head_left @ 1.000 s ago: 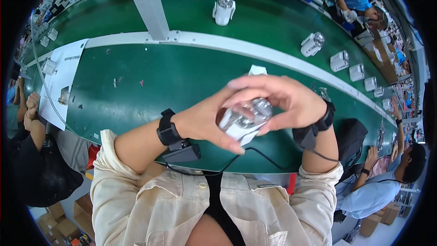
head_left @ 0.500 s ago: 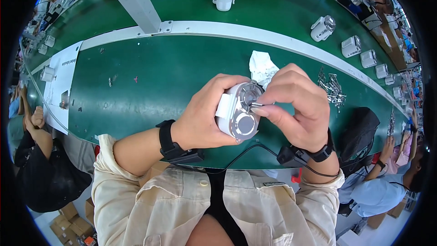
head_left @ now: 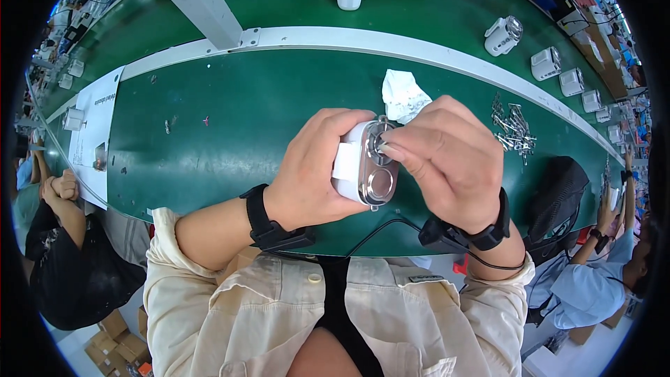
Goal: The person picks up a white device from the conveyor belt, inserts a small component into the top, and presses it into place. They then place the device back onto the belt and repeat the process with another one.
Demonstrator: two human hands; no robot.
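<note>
My left hand [head_left: 301, 167] is wrapped round a white oval-bodied device [head_left: 346, 162] with a clear cover and two shiny round parts on its end. The end is tilted toward my right hand [head_left: 457, 164]. Thumb and forefinger of that hand pinch together over the upper round part [head_left: 378, 141]. What they grip is mostly covered by the fingertips; half a second ago a small metal pin showed there. Beyond the right hand lies a loose pile of small metal parts [head_left: 515, 129], and a crumpled white paper [head_left: 405, 95] rests just behind the device.
A white rail [head_left: 349, 36] and post [head_left: 202, 3] border the green bench. Behind the rail stand several similar white devices [head_left: 502, 36]. A black bag [head_left: 558, 192] sits at the right edge, and a printed sheet [head_left: 94, 132] at the left. People sit on both sides.
The device has turned slightly in my left hand, its end facing more to the right. My right fingertips have moved up a little and now cover the pin.
</note>
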